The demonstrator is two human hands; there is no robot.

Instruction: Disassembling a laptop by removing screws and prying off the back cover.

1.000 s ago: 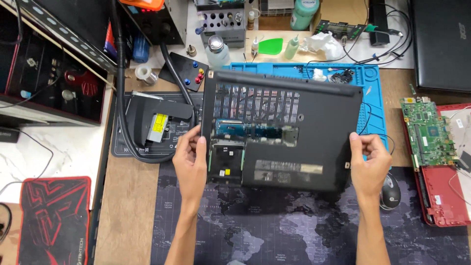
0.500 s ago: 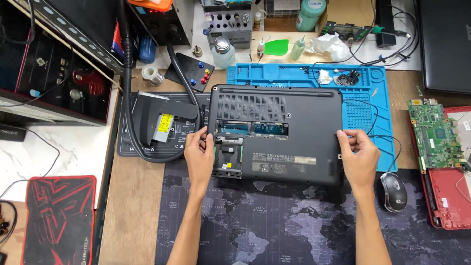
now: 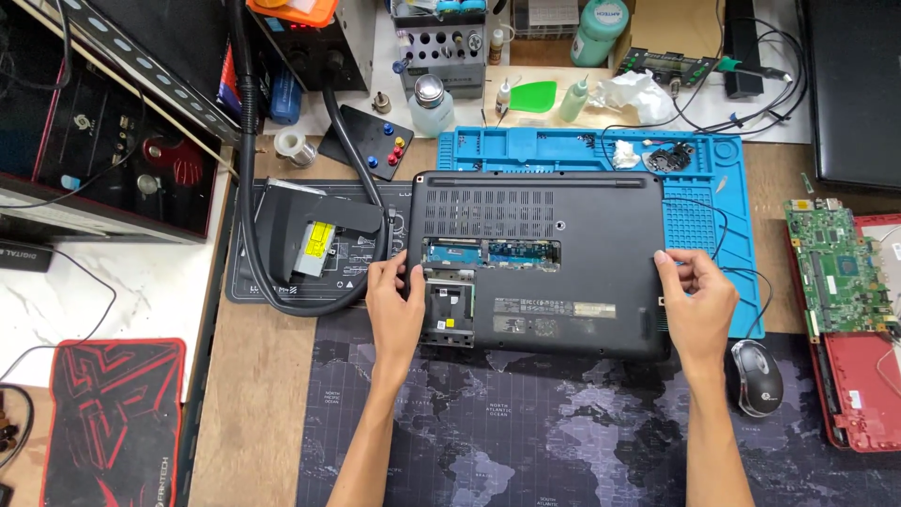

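A black laptop (image 3: 563, 225) lies upside down on the desk, its bottom panel facing up with an open bay that exposes green boards. It rests half on the blue repair mat (image 3: 601, 150) and half on the dark map desk mat (image 3: 563, 432). My left hand (image 3: 394, 305) grips the laptop's left edge beside the open bay. At the laptop's right edge, my right hand (image 3: 699, 305) holds on with its fingers curled over the side.
A removed optical drive (image 3: 314, 246) and a thick black hose (image 3: 249, 188) lie to the left. A mouse (image 3: 756, 377), a green circuit board (image 3: 831, 268) and a red laptop shell (image 3: 868, 394) sit to the right. Bottles and tools line the back.
Both hands have lowered the laptop from a tilted pose until it lies flat on the mats. The view has shifted slightly.
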